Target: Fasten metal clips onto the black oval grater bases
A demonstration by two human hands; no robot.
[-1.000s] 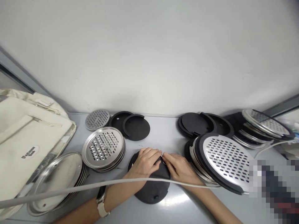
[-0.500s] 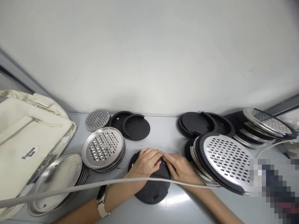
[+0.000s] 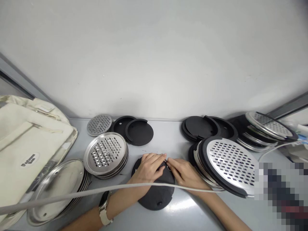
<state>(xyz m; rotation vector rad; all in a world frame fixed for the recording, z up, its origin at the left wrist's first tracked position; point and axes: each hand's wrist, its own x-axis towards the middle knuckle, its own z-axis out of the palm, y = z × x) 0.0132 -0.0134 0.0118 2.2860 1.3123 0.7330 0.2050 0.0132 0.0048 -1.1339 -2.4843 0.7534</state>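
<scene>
A round black disc (image 3: pixel 156 197) lies flat on the grey table at front centre, with a small dark knob near its lower edge. My left hand (image 3: pixel 150 170) rests over its upper part, fingers bent together and their tips at the disc's upper right edge. My right hand (image 3: pixel 184 171) is closed in a pinch at that same edge, its fingertips nearly touching the left ones. A small shiny ring-like piece shows by the right fingertips; most of it is hidden. What the left fingers hold, if anything, cannot be made out.
Perforated metal discs (image 3: pixel 106 154) and plain metal plates (image 3: pixel 56 192) are stacked on the left, beside a cream bag (image 3: pixel 29 141). Black discs (image 3: pixel 139 132) lie behind. Black-rimmed grater stacks (image 3: pixel 232 163) stand right. A pale cable (image 3: pixel 108 187) crosses in front.
The view has shifted slightly, so the things on the right appear a little further left. Both hands keep nearly the same pose at the black disc's edge.
</scene>
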